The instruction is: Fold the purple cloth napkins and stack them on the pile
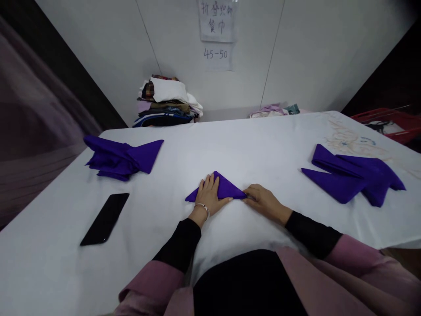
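A purple cloth napkin (227, 188), folded into a triangle, lies on the white-covered table in front of me with its peak pointing away. My left hand (210, 193) rests flat on its left half, fingers stretched out and a silver bracelet at the wrist. At the triangle's right corner, my right hand (261, 199) pinches the tip between thumb and fingers. The inner folds of the napkin are hidden.
A bundle of purple cloths (121, 158) lies at the left, more purple cloth (355, 175) at the right. A black phone (105, 219) lies left of my arm. Folded clothes (169, 103) are stacked behind the table's far edge, and a red basket (388, 125) stands far right.
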`<state>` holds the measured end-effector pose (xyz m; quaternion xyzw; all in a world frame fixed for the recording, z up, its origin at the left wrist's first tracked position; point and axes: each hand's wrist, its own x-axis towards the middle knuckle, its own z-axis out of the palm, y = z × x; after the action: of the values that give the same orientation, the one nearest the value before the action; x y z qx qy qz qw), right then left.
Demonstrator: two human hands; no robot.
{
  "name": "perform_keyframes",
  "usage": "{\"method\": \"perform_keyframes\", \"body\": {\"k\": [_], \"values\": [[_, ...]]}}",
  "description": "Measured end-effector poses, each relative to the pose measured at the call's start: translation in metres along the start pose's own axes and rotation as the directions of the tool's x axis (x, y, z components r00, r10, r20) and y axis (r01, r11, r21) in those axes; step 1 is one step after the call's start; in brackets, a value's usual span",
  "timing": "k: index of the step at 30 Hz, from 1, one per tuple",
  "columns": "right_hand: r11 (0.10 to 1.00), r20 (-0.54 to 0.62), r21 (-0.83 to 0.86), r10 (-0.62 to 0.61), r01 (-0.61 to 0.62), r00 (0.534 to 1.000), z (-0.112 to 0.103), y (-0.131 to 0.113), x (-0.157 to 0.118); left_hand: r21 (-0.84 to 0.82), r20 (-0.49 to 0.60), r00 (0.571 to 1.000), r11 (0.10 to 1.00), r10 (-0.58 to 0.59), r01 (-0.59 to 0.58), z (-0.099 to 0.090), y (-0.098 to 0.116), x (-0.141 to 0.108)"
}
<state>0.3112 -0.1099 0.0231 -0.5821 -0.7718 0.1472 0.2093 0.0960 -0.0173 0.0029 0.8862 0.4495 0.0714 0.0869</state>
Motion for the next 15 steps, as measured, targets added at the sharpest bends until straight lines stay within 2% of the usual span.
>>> {"method": "perform_keyframes", "body": {"k": [15], "values": [[0.951, -0.028, -0.303, -0.065, 0.053, 0.998, 0.0091, -0.0061, 0.0077, -0.002, 0.042, 0.999, 1.000, -0.016, 0.016, -0.0044, 0.0021, -0.0019]]}}
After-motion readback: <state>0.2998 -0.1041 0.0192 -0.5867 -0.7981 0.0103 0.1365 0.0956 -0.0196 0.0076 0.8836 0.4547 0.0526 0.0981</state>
